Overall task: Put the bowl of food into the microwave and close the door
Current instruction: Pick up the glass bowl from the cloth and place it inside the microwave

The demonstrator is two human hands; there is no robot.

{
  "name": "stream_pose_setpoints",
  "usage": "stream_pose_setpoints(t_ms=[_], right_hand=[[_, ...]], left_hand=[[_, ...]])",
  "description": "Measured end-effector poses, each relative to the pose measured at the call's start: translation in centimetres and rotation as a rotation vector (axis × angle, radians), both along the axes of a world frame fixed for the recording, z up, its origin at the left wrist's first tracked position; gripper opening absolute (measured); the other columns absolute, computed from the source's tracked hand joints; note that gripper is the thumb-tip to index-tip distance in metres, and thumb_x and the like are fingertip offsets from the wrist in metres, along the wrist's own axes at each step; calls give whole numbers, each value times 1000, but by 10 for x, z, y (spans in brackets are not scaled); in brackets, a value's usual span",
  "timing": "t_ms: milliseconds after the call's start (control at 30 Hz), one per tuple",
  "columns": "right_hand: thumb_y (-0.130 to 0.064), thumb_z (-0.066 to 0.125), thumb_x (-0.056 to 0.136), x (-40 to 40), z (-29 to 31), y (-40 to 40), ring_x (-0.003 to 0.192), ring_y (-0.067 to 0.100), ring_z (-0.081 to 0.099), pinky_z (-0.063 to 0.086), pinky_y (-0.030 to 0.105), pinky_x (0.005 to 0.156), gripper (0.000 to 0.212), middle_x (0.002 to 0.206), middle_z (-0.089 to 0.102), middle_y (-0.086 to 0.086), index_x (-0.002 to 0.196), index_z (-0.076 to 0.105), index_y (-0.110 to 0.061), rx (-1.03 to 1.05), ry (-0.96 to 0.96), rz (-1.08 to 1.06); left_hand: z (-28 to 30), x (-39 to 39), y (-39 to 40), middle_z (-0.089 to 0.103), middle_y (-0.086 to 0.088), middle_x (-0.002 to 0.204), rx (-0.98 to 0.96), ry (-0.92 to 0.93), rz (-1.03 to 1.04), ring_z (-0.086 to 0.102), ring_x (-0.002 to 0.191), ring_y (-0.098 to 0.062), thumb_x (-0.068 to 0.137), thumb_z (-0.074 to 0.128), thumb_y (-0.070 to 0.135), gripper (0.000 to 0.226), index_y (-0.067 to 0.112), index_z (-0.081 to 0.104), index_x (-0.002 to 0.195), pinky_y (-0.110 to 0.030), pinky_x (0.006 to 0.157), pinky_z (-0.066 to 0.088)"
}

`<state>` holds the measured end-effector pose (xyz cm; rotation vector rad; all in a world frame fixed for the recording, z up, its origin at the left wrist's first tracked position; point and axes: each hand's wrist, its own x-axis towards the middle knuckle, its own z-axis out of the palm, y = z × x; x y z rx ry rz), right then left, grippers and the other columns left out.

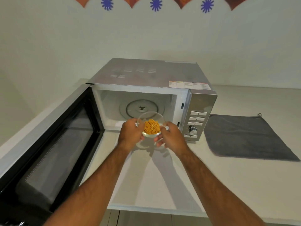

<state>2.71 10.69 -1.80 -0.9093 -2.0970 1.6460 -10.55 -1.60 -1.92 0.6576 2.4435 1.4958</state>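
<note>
A clear glass bowl point(151, 123) with orange stick-like food is held in the air just in front of the microwave's opening. My left hand point(130, 134) grips its left side and my right hand point(171, 136) grips its right side. The silver microwave point(146, 75) stands on the white counter against the wall. Its door point(53, 144) is swung wide open to the left. Inside, the round glass turntable point(141, 109) lies bare, just beyond the bowl.
A grey cloth point(247, 137) lies flat on the counter point(236, 185) to the right of the microwave. The control panel with buttons and a knob point(193, 129) is at the microwave's right front. The counter's front edge runs along the bottom.
</note>
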Motion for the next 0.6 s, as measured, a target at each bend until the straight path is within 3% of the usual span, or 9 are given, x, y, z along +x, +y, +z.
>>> stream_pose_setpoints(t_ms=[100,167,367,433,600], right_hand=[[-25,43,109,-31,6,4,58,29,72,52,25,45,23,81,81,15,125,54,-12,-22,14,36],[-24,42,111,-44,10,9,60,33,74,61,33,52,20,82,80,17,123,53,-13,-55,21,43],[-28,43,113,-93,11,20,61,26,77,68,43,64,22,86,79,15,127,51,-13,-12,30,35],[-26,40,114,-103,13,24,68,29,78,69,44,67,19,92,79,18,125,50,-14,-14,22,40],[-18,39,114,-130,23,36,94,42,79,67,51,80,24,110,76,27,135,48,-9,-120,-62,35]], left_hand=[[9,-24,1,76,-19,66,-14,5,20,75,56,-35,101,59,27,29,3,74,93,-45,64,65],[15,-33,4,77,-18,68,-23,16,14,72,53,-28,103,57,26,31,1,74,94,-46,65,68],[18,-77,20,76,-10,73,-58,51,17,71,56,-20,110,54,28,30,7,74,108,-35,63,65],[17,-90,28,77,-9,72,-79,58,22,73,58,-20,110,53,24,25,11,73,103,-36,66,65],[8,-124,51,79,-14,81,-96,-35,56,70,55,-21,106,54,18,27,0,75,109,-35,66,62]])
